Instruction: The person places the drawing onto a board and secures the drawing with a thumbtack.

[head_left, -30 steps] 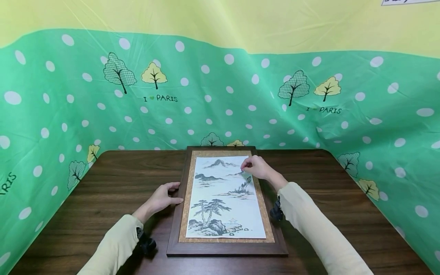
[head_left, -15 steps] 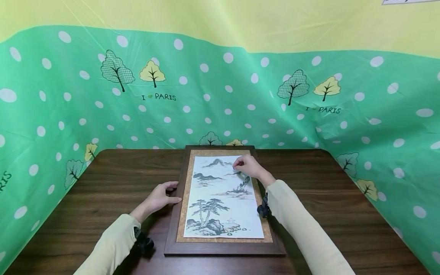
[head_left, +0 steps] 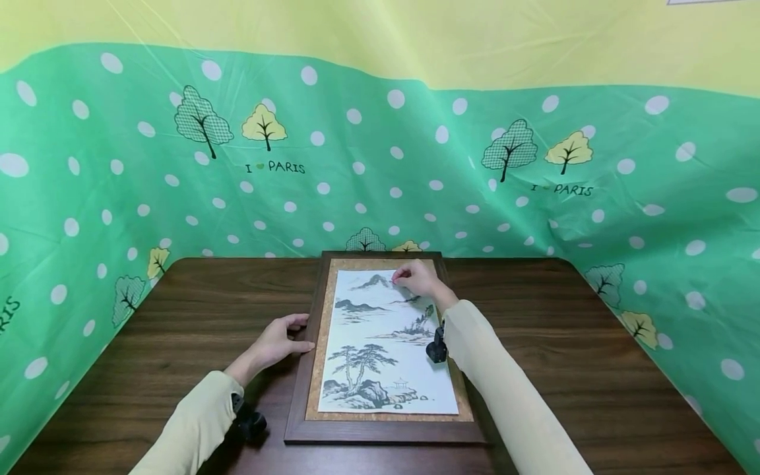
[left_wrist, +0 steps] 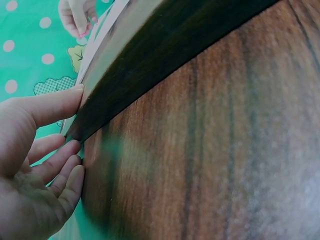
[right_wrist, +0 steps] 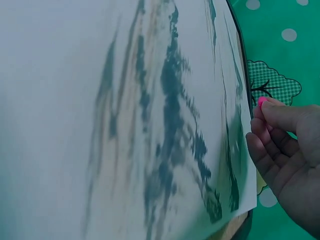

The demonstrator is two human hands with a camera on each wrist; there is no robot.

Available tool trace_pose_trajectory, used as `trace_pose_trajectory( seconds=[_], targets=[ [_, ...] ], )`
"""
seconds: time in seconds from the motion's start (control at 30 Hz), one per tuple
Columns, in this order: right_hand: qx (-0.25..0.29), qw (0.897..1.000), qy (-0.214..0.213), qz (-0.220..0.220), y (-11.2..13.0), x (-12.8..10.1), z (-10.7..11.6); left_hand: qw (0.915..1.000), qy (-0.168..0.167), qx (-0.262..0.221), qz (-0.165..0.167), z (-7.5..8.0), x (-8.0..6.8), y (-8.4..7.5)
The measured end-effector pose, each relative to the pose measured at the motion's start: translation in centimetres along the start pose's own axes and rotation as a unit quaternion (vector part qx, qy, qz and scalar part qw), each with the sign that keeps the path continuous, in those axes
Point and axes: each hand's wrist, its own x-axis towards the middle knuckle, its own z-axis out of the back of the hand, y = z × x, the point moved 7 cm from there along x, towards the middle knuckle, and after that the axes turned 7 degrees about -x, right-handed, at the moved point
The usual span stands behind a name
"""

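A sheet with an ink landscape painting (head_left: 356, 330) lies on a cork board (head_left: 311, 396) with a dark wooden frame (head_left: 386, 432). Over the upper part of the painting, my right hand (head_left: 417, 277) pinches a small pink push pin (right_wrist: 262, 101) between thumb and forefinger. Only the pin's pink head shows; the rest is hidden by the fingers. My left hand (head_left: 276, 340) rests against the frame's left side, thumb and fingertips touching its edge, fingers relaxed. In the left wrist view, the thumb (left_wrist: 60, 106) lies at the frame's edge, the other fingers lower down.
The framed board stands on a dark wood-grain table (head_left: 225, 297). A green and yellow curtain (head_left: 356, 178) with dots and trees hangs behind and along both sides. Each wrist carries a black camera, such as the right one (head_left: 436, 348) above the painting's right side.
My right hand has moved left across the upper part of the painting, from near its right edge toward the mountain peak. The left hand stays at the frame's left side.
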Motion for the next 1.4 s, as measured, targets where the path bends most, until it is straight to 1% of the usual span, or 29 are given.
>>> trace_pose_trajectory(
  seconds=[0.13,0.33,0.5,0.63,0.83,1.07,1.3,1.4],
  targets=[
    [0.009,1.0,-0.005,-0.011,-0.2,0.5,-0.3,1.0,0.003,-0.004,0.001,-0.1,0.0,0.1],
    [0.053,0.997,-0.016,-0.053,-1.1,1.1,-0.9,1.0,0.003,-0.008,-0.002,-0.1,-0.1,0.1],
    [0.092,0.99,-0.034,-0.104,-2.1,1.5,-1.3,0.9999,0.004,-0.006,-0.009,-0.1,-0.1,0.0],
    [0.091,0.986,-0.04,-0.131,-2.4,1.7,-1.5,0.9999,0.006,-0.01,-0.01,-0.1,-0.2,0.0],
    [0.082,0.986,-0.032,-0.139,-1.9,1.8,-1.5,0.9997,0.008,-0.02,-0.009,-0.1,-0.3,0.0],
    [0.058,0.988,-0.027,-0.14,-1.3,2.5,-1.7,0.9995,0.004,-0.021,-0.024,0.1,-0.3,-0.1],
    [0.088,0.981,-0.012,-0.173,-1.7,3.0,-2.1,0.9992,0.001,-0.036,-0.02,0.0,-0.2,0.0],
    [0.093,0.979,-0.003,-0.181,-1.8,3.1,-2.2,0.9991,0.0,-0.038,-0.017,-0.1,-0.3,0.0]
  ],
)
